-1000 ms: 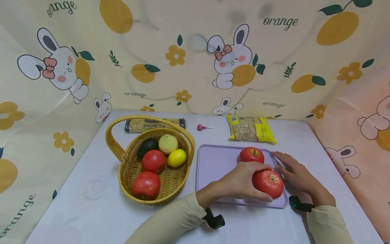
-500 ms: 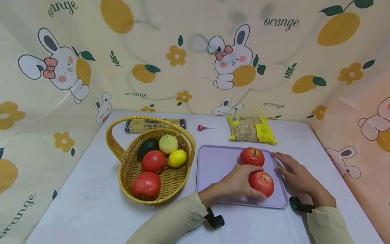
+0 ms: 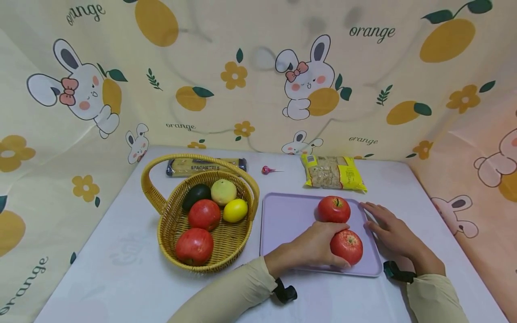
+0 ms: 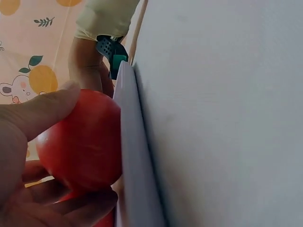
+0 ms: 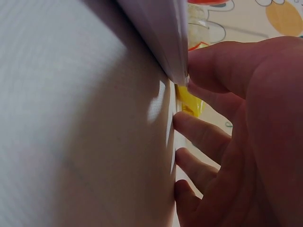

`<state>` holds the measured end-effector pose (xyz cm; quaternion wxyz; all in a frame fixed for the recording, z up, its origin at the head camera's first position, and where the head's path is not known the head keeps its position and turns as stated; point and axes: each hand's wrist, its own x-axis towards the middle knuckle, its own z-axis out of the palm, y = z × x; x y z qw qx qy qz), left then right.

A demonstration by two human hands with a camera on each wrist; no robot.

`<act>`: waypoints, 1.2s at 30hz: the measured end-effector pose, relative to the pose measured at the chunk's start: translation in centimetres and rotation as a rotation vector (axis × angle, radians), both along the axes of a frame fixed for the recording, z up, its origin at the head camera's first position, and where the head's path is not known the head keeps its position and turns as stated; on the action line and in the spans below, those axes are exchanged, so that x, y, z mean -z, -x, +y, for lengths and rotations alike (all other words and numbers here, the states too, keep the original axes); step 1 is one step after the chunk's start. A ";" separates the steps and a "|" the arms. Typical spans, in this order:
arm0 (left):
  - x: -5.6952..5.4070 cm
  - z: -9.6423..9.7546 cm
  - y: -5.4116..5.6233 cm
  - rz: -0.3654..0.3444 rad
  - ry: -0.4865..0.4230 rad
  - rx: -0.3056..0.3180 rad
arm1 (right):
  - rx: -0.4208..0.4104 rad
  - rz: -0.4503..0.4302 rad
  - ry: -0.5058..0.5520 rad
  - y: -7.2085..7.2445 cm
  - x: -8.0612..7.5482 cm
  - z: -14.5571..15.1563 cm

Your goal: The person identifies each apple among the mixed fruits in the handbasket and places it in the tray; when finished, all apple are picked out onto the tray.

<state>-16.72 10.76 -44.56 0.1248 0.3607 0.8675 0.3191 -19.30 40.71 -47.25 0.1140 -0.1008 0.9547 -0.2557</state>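
Note:
My left hand (image 3: 313, 247) grips a red apple (image 3: 348, 247) on the front right part of the lilac tray (image 3: 284, 213). In the left wrist view, the thumb (image 4: 52, 106) lies on one side of this apple (image 4: 87, 142) and the fingers curl round the other. A second red apple (image 3: 334, 208), stem up, sits just behind it on the tray. My right hand (image 3: 393, 233) rests along the tray's right edge with its fingers loosely extended. The right wrist view has its thumb (image 5: 218, 66) against the tray's rim (image 5: 177, 61) and the other fingertips down at the table.
On the left stands a wicker basket (image 3: 162, 242) with a tall handle, holding two red apples, a lemon, a pale round fruit and a dark green one. Behind lie a spaghetti pack (image 3: 206, 166), a lollipop (image 3: 266, 170) and a yellow food bag (image 3: 334, 172). Printed cloth hangs around the table.
My left hand has moved the front apple a little to the left on the tray, away from the right hand. The right hand has stayed at the tray's edge.

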 end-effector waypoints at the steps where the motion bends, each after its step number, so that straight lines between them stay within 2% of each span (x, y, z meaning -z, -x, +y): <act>1: -0.1 0.0 0.0 0.012 0.007 0.004 | -0.001 0.000 0.001 0.0 0.0 0.0; 5: -1.2 -0.4 -0.2 0.061 0.023 0.008 | -0.003 0.003 0.001 0.0 0.0 0.0; 10: -3.8 -1.6 -0.4 0.047 -0.014 0.015 | -0.006 0.003 -0.002 0.0 -0.2 0.0; 17: -7.3 -4.7 -1.4 -0.065 -0.157 0.095 | -0.001 -0.004 -0.010 0.0 -0.4 -0.1; 19: -7.8 -6.1 -1.9 -0.107 -0.223 0.119 | 0.000 -0.008 -0.009 -0.1 -0.3 -0.1; 23: -8.2 -9.5 -2.6 -0.194 -0.365 0.143 | -0.006 -0.004 -0.006 0.0 -0.1 -0.1; 26: -8.4 -12.6 -3.0 -0.268 -0.441 0.112 | -0.009 0.002 -0.004 0.0 -0.1 -0.1; 29: -8.9 -16.0 -3.3 -0.331 -0.477 0.043 | -0.005 -0.004 0.001 0.0 -0.1 -0.1; 33: -9.0 -20.6 -3.7 -0.352 -0.522 -0.060 | 0.005 -0.016 0.000 0.0 -0.2 -0.2; 36: -8.6 -24.0 -3.8 -0.328 -0.558 -0.111 | 0.006 -0.018 -0.003 0.0 -0.2 -0.2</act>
